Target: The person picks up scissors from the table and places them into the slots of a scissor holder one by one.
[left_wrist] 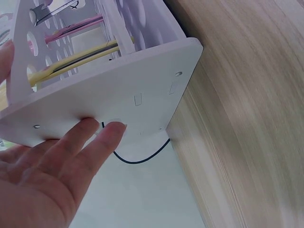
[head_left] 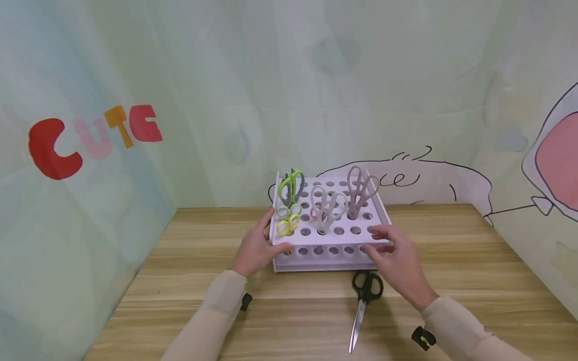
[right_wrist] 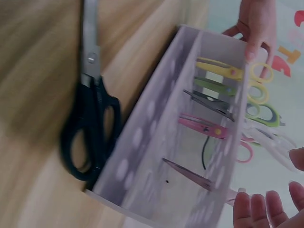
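A white two-tier rack (head_left: 347, 238) with round holes stands on the wooden table. My left hand (head_left: 257, 248) grips its left side, the thumb at the front edge and fingers against the outer panel (left_wrist: 152, 90). At the front right corner is my right hand (head_left: 399, 258), fingers parted and loosely bent beside the top plate. Several scissors stand handles-up in the holes: yellow scissors (right_wrist: 232, 72), lime-and-grey scissors (head_left: 283, 193), white scissors (head_left: 333, 210), pink scissors (right_wrist: 216, 130) and mauve scissors (head_left: 355, 200). Black-handled scissors (head_left: 367, 293) lie on the table before the rack.
The wooden table (head_left: 180, 281) ends at a printed curtain (head_left: 226, 125) behind and at both sides. Black straps or clips (head_left: 423, 338) sit at the wrists over light sleeves (head_left: 460, 321).
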Tool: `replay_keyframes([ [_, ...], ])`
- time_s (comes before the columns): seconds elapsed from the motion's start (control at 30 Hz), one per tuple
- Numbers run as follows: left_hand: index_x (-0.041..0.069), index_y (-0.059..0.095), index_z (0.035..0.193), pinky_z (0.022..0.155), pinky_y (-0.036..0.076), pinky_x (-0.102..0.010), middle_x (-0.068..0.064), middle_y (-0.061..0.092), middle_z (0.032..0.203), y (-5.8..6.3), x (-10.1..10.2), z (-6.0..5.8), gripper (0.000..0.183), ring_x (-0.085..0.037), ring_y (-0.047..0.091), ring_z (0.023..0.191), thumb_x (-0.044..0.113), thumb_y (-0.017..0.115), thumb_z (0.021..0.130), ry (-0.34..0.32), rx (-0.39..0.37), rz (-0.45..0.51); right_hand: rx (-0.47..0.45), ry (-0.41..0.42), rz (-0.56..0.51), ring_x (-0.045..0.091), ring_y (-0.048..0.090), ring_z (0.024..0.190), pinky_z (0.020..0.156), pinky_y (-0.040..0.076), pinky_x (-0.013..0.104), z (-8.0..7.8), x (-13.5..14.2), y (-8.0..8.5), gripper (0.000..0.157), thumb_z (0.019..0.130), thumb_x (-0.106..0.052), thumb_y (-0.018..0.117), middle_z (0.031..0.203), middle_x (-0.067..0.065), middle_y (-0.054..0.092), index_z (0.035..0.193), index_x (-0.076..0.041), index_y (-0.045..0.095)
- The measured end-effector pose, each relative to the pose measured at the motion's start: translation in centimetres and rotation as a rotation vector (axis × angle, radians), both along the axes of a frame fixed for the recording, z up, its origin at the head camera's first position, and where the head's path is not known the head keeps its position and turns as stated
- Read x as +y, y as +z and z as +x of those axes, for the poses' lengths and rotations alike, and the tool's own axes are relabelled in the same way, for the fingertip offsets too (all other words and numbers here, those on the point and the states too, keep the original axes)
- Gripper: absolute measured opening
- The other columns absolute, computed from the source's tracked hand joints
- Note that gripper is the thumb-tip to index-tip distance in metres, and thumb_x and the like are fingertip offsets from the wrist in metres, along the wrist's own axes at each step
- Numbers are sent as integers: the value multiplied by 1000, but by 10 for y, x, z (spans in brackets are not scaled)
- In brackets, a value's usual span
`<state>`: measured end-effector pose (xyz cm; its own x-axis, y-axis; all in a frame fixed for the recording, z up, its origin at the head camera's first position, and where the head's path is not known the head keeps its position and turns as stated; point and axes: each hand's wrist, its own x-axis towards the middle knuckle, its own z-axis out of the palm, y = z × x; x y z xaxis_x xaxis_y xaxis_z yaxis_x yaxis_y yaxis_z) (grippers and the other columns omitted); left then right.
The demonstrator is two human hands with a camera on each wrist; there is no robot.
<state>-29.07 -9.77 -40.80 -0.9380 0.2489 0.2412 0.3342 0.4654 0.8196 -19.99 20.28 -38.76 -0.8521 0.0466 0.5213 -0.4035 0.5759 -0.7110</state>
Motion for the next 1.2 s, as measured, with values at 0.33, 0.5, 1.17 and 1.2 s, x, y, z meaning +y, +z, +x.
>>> replay_keyframes([
  [0.33, 10, 25, 157, 78, 57, -27, -11, 40, 153, 1, 1, -1, 106, -27, 64, 106, 24, 89, 74, -4, 1, -2, -80, -23, 54, 28, 64, 91, 69, 58, 27, 5, 4, -31, 25, 79, 5, 78, 101, 15, 65, 103, 2, 69],
  [0.5, 10, 25, 157, 79, 57, -28, -11, 39, 153, 3, 1, 1, 106, -27, 64, 107, 23, 89, 74, -1, -1, -1, -223, -51, 100, 26, 64, 87, 58, 55, 23, 9, 7, -35, 28, 82, -2, 77, 104, 17, 64, 107, 5, 68],
  [1.17, 10, 26, 157, 79, 56, -27, -11, 40, 153, -2, 1, 0, 106, -24, 64, 104, 25, 89, 74, 5, 12, -9, -532, -88, 311, 17, 49, 53, 47, 42, 33, -1, 13, -61, 41, 85, -30, 76, 61, 3, 52, 102, 7, 65],
  [1.2, 10, 26, 157, 78, 57, -27, -11, 40, 153, -2, 1, 0, 106, -24, 65, 103, 24, 89, 74, 6, 11, -11, -537, -94, 346, 20, 51, 57, 50, 43, 35, -2, 12, -61, 47, 85, -33, 76, 65, 6, 54, 106, 7, 64],
])
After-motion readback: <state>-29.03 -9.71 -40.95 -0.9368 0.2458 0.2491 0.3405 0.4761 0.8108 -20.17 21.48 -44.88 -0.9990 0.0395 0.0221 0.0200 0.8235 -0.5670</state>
